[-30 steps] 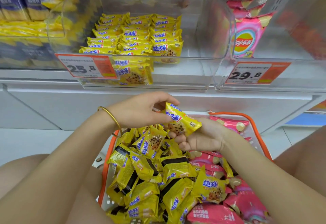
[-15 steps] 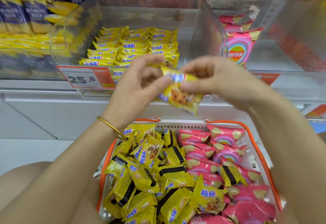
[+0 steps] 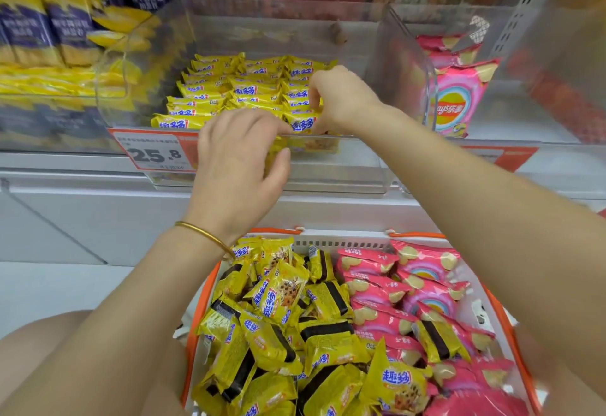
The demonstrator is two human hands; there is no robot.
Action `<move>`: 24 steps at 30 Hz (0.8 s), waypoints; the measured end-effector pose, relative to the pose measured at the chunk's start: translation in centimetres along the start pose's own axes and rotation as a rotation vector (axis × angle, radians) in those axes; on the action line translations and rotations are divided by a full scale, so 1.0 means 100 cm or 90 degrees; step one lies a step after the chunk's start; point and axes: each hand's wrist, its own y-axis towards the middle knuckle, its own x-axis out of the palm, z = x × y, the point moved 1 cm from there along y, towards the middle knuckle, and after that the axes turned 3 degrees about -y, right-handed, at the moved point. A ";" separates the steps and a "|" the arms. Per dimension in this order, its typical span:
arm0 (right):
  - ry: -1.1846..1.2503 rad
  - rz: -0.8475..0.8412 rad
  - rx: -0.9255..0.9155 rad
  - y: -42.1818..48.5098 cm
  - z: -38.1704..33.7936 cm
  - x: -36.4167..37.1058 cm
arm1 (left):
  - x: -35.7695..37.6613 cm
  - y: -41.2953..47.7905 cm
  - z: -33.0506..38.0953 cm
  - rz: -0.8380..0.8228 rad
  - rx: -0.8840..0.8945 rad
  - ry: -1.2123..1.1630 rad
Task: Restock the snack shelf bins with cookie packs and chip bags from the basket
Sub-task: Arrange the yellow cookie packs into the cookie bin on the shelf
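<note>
A clear shelf bin [image 3: 328, 173] holds rows of yellow cookie packs [image 3: 229, 94]. My right hand [image 3: 344, 97] reaches over the bin's front wall and pinches a yellow cookie pack [image 3: 300, 124] at the front right of the rows. In front of the bin, my left hand [image 3: 239, 159] has loosely extended fingers, and its index fingertip touches that same pack. Below, an orange-rimmed basket [image 3: 344, 235] holds several yellow cookie packs [image 3: 278, 297] on its left and pink chip bags [image 3: 393, 304] on its right.
A second clear bin [image 3: 429, 64] to the right holds a few pink chip bags [image 3: 455, 104]. Orange price tags [image 3: 154, 153] hang on the bins' fronts. Blue and yellow bags [image 3: 49, 38] fill the shelf at the left. My knee [image 3: 49, 343] is at lower left.
Both hands lifted one cookie pack out of the basket and up to the shelf. The right hand now holds it inside the bin, and the left hand has loosened its hold.
</note>
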 end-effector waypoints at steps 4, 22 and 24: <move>-0.024 -0.030 -0.006 0.004 -0.006 0.004 | 0.001 0.000 0.001 -0.002 0.002 0.002; 0.188 -0.374 -0.026 -0.145 -0.003 0.109 | 0.016 -0.056 0.012 -0.191 0.034 -0.055; 0.227 -0.388 0.018 -0.150 -0.012 0.143 | 0.023 -0.057 0.010 -0.227 -0.013 -0.049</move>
